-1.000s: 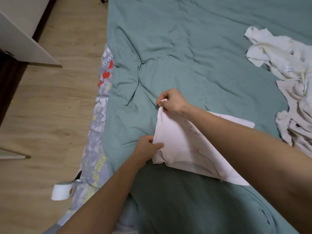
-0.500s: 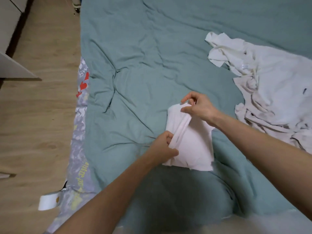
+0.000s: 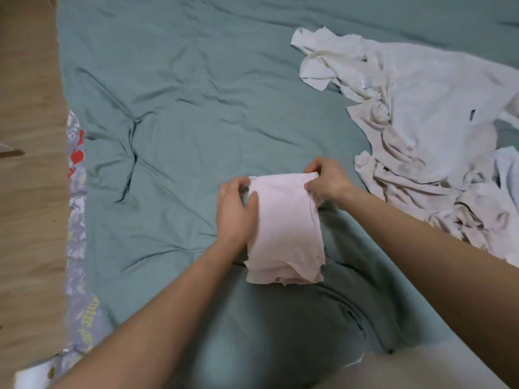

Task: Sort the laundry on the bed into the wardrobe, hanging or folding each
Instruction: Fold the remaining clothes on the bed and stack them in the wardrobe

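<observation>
- My L hand (image 3: pixel 234 204): fingers curled over the far-left corner of the pink garment (image 3: pixel 283 228), thumb laid on top of the cloth. Gripping it.
- My R hand (image 3: pixel 327 181): pinching the far-right corner, fingers bunched tight on the edge.
- Garment: folded into a narrow strip, long axis runs away from me toward the far side of the bed, slight tilt. Far end is up in both hands, near end w/ raw layered edges lies on the teal duvet (image 3: pixel 182 108), approx. centre-front of the bed.
- R of my R hand: crumpled pile of white/cream laundry (image 3: pixel 415 130), near but apart from the pink piece.
- L edge of bed: grey printed sheet (image 3: pixel 75 220) showing under the duvet, then wood floor (image 3: pixel 28 192).
- Nothing btw hands and garment; my forearms cross the near part of the duvet.
</observation>
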Demonstrator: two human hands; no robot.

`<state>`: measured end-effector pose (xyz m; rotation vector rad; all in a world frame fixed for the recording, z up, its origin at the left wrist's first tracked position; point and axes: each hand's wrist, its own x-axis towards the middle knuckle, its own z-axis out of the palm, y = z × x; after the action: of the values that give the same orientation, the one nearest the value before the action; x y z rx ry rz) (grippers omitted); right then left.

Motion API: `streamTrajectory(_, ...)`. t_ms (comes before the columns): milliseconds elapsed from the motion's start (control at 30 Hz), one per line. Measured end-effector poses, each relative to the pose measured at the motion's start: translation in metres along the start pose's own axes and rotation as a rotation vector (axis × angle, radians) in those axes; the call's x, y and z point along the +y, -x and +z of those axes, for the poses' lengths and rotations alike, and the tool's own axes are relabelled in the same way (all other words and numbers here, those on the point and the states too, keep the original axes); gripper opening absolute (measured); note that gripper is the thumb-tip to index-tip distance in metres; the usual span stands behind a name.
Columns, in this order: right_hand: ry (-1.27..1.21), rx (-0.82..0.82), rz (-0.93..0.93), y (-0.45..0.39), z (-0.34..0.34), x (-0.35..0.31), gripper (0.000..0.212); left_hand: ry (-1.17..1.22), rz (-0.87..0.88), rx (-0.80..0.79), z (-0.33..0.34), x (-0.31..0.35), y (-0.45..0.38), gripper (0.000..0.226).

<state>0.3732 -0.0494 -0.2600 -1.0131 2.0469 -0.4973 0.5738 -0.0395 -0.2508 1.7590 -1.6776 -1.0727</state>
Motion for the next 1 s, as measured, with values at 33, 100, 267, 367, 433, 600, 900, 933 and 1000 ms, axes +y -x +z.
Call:
streamTrajectory(33,0.049,0.0,0.005,0.001,-0.002,0.001,0.027,-0.048,0.023,-0.063,-0.001,-0.003,-0.013,0.032)
streamTrajectory(100,0.246,-0.026,-0.024,0.004,-0.006,0.0,0.028,-0.132,0.08,-0.278,-0.002,-0.007,-0.038,0.037)
streamTrajectory(267,0.453,-0.209,-0.336,-0.002,0.0,-0.016,0.046,-0.254,0.125,-0.587,-0.009,-0.004,-0.078,0.027)
streamTrajectory(367,0.484,-0.439,-0.318,-0.007,0.011,-0.03,0.055,-0.209,0.1,-0.658,-0.018,0.007,-0.077,0.026)
streamTrajectory(433,0.588,-0.508,-0.338,-0.007,0.013,-0.036,0.046,-0.171,0.163,-0.683,-0.026,0.012,-0.071,0.028)
streamTrajectory(600,0.605,-0.491,-0.434,0.03,-0.013,-0.061,0.035,-0.18,0.354,-0.665,-0.063,0.035,-0.038,0.031)
streamTrajectory(900,0.594,-0.318,-0.703,0.134,-0.077,-0.122,0.028,-0.594,0.861,-0.523,-0.163,0.117,0.025,0.024)
streamTrajectory(933,0.598,-0.321,-0.734,0.141,-0.086,-0.13,0.028,-0.642,0.865,-0.526,-0.171,0.126,0.029,0.027)
streamTrajectory(1000,0.64,-0.316,-0.832,0.154,-0.102,-0.144,0.033,-0.763,0.869,-0.526,-0.186,0.146,0.035,0.035)
